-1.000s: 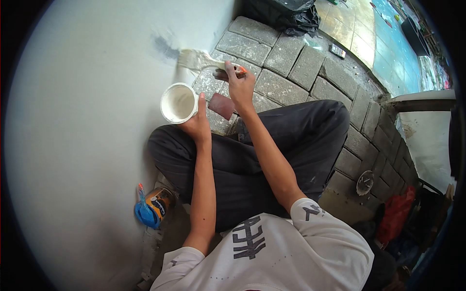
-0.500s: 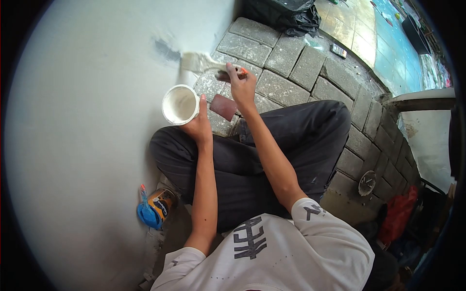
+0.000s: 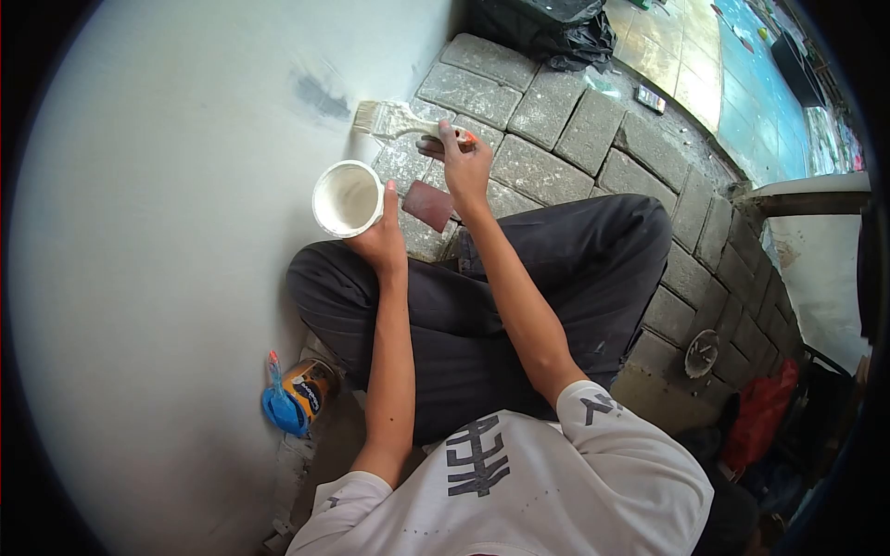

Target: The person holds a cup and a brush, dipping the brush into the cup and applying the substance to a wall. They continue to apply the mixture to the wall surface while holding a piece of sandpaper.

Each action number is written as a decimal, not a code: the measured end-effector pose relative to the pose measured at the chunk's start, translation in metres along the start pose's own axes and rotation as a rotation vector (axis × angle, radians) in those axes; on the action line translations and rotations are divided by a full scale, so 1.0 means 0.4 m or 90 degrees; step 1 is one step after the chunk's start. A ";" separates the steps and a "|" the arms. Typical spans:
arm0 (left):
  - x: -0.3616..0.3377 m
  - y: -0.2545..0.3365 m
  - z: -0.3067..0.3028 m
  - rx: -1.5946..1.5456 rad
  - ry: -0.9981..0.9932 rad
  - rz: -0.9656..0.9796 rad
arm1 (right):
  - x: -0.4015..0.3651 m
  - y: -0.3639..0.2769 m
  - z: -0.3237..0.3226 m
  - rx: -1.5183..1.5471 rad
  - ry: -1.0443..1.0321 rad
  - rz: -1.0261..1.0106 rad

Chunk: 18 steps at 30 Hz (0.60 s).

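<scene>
Beside the wall, right hand's grip closes round paintbrush.

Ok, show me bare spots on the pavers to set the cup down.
Free: pavers between the brush and the black bag, and those beyond the knee. Crowded: around the reddish sheet, and by the can at the wall.

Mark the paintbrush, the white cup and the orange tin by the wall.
paintbrush [image 3: 399,122], head view, on the paint-coated ferrule behind the bristles.
white cup [image 3: 317,199], head view, on the left edge of its rim.
orange tin [image 3: 312,387], head view, on its labelled side.
</scene>
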<state>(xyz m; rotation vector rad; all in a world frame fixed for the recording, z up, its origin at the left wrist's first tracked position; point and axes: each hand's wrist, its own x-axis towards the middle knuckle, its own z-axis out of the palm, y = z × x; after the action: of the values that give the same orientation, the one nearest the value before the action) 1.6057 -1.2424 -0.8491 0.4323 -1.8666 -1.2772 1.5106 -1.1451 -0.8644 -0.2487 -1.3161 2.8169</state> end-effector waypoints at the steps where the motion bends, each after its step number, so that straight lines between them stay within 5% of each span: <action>1: -0.003 0.000 0.000 0.009 0.005 0.001 | -0.004 -0.024 0.009 -0.013 -0.012 -0.007; 7: 0.000 -0.014 -0.003 0.042 -0.013 0.032 | 0.000 -0.138 0.141 0.117 -0.081 -0.033; 12: -0.002 -0.004 0.003 0.008 -0.005 0.002 | 0.022 0.018 0.024 0.054 -0.021 -0.008; 18: 0.000 -0.007 -0.005 -0.007 -0.009 -0.016 | -0.003 -0.076 0.042 0.050 -0.023 0.048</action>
<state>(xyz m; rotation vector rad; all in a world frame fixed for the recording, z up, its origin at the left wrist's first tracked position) 1.6067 -1.2448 -0.8514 0.4430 -1.8710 -1.3092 1.5078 -1.1383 -0.8305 -0.2511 -1.2233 2.9414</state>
